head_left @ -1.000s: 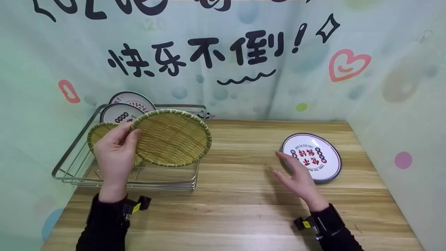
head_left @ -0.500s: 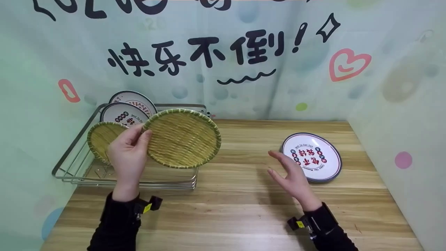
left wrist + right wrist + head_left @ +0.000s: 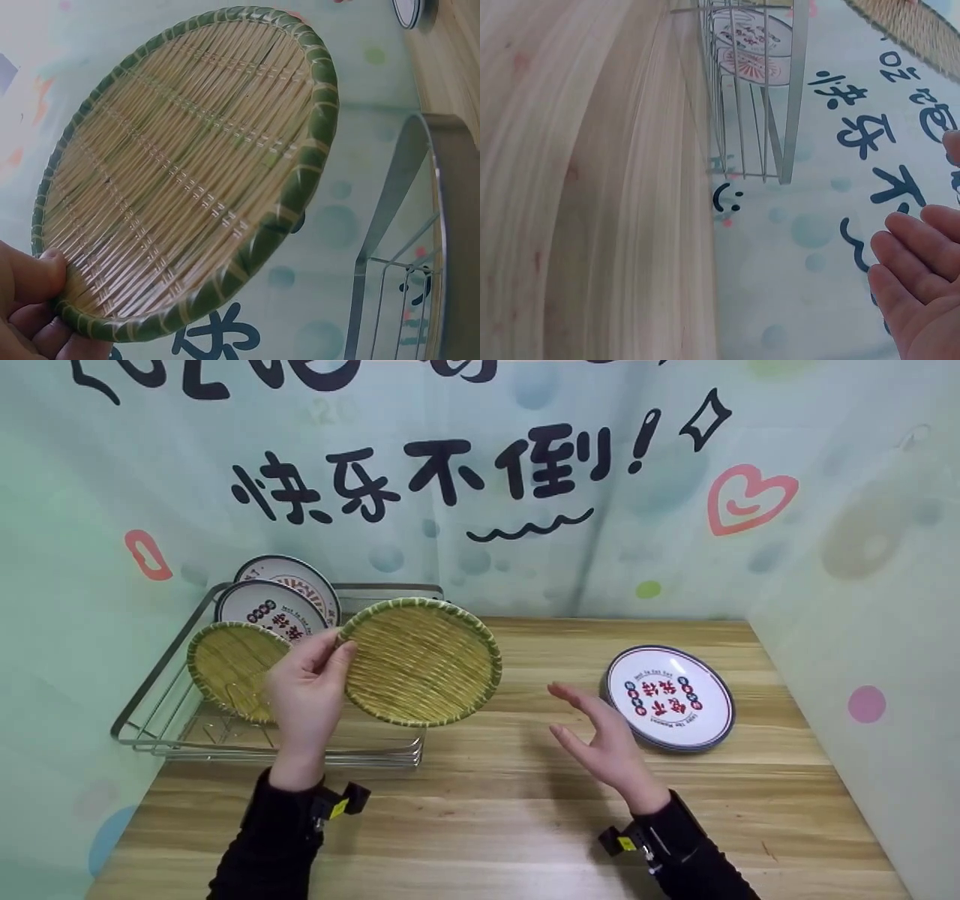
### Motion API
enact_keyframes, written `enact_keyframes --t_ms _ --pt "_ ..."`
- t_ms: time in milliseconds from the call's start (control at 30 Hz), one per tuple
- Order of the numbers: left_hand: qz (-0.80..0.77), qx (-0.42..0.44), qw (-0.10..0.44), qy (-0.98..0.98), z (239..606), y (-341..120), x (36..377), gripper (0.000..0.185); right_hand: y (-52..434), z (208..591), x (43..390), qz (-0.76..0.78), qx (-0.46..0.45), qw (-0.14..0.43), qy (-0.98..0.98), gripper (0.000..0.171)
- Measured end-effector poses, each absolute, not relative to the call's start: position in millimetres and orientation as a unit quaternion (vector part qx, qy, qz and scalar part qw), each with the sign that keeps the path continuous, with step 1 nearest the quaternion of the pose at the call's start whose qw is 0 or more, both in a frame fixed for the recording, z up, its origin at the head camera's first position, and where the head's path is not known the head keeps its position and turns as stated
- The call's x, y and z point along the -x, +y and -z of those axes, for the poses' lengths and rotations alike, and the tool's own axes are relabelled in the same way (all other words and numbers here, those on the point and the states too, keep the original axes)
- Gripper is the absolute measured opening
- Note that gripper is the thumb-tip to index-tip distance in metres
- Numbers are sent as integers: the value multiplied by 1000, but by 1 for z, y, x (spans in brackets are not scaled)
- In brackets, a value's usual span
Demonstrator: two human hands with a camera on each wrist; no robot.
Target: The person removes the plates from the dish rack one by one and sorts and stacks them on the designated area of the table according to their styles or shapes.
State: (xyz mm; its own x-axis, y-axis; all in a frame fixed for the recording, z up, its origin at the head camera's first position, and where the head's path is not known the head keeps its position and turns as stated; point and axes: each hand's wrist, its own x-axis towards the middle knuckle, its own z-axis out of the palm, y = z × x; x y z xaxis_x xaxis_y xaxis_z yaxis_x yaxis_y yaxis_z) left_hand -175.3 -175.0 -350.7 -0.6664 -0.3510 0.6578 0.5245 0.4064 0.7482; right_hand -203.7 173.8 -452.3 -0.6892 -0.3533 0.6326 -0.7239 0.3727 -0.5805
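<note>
Tray [image 3: 422,661], woven bamboo, likely light and stiff: left hand [image 3: 306,697] pinches its rim; right hand [image 3: 600,735] open beside it, empty.

Head view: from above, looking forward and down over the worktop [image 3: 525,810] toward the backdrop. Left wrist: close under the woven tray [image 3: 187,172]. Right wrist: low along the worktop. Shared by all three: wire rack [image 3: 172,720].

Rear plate [image 3: 289,574] mostly hidden behind front plate [image 3: 271,607]; right hand [image 3: 922,289] cut off at edge.
</note>
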Motion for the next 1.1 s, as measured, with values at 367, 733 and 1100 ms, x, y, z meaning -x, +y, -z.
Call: enact_keyframes --t_ms 367,733,1100 --pt "543 76 403 -733 355 -161 180 11 153 442 199 -476 -361 205 -776 55" --pt "560 112 409 -711 360 -147 182 13 144 437 197 -479 -368 219 -766 55" --pt "567 131 391 -713 367 -131 185 11 134 424 191 -513 -358 221 -748 44"
